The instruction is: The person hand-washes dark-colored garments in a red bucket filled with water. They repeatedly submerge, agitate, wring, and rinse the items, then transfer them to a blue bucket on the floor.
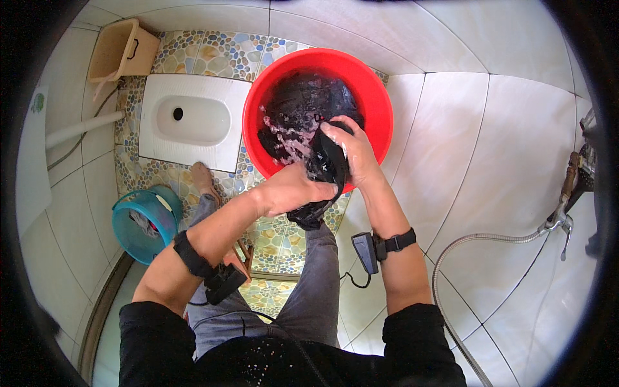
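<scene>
A wet black garment (323, 159) is bunched between my two hands over the near side of a red plastic basin (378, 101). My left hand (295, 189) grips its lower part, thumb pointing right, and a dark end hangs below, over the basin's rim. My right hand (352, 147) holds the upper fold, its fingers curled over the cloth. Water splashes beside the garment, left of my right hand. More dark cloth (309, 94) lies soaking in the water in the basin.
Left of the basin a white squat toilet (147, 121) is set in the pebble-patterned floor. A beige bin (145, 51) stands behind it. A teal bucket (126, 232) with cloth inside sits at left. A shower hose (476, 236) runs down the right wall.
</scene>
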`<action>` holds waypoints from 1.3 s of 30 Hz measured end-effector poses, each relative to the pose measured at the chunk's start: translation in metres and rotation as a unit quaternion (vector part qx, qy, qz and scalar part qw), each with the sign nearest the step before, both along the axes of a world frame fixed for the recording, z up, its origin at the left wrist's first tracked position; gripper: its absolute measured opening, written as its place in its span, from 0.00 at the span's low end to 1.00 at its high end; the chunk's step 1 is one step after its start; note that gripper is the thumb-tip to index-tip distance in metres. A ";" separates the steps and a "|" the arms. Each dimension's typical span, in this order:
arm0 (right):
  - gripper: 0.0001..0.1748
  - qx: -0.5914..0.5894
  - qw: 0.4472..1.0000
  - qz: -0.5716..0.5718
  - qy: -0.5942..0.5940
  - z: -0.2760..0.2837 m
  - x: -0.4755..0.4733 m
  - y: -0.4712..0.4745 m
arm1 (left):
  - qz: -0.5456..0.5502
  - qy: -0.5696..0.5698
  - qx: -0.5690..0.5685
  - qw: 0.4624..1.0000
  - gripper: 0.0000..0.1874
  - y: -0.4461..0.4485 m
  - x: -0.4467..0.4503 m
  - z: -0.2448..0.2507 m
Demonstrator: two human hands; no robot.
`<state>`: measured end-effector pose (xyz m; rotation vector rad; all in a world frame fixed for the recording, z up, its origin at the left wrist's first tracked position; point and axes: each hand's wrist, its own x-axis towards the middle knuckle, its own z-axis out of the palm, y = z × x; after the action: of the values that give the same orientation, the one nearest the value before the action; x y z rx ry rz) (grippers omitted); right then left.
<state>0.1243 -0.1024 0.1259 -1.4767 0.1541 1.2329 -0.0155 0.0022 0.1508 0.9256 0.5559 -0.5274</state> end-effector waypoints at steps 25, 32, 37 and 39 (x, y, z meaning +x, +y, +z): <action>0.24 0.074 0.975 -0.103 0.181 -0.060 0.041 -0.012 | 0.075 0.068 -0.234 0.967 0.18 0.001 -0.016 0.010; 0.17 0.096 0.990 -0.099 -0.006 -0.013 0.050 -0.020 | 0.137 0.107 -0.206 0.963 0.19 0.008 -0.022 -0.016; 0.09 0.104 0.858 0.234 -0.445 0.021 0.005 -0.014 | 0.237 0.116 -0.339 0.903 0.31 0.011 -0.021 -0.026; 0.13 0.124 0.759 0.305 -0.561 0.029 -0.013 -0.012 | 0.259 0.080 -0.341 0.900 0.33 0.011 -0.019 -0.027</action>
<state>0.1112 -0.1146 0.1546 -1.8361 -1.3409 0.5806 -0.0348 0.0129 0.1238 0.0470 0.6748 -0.2733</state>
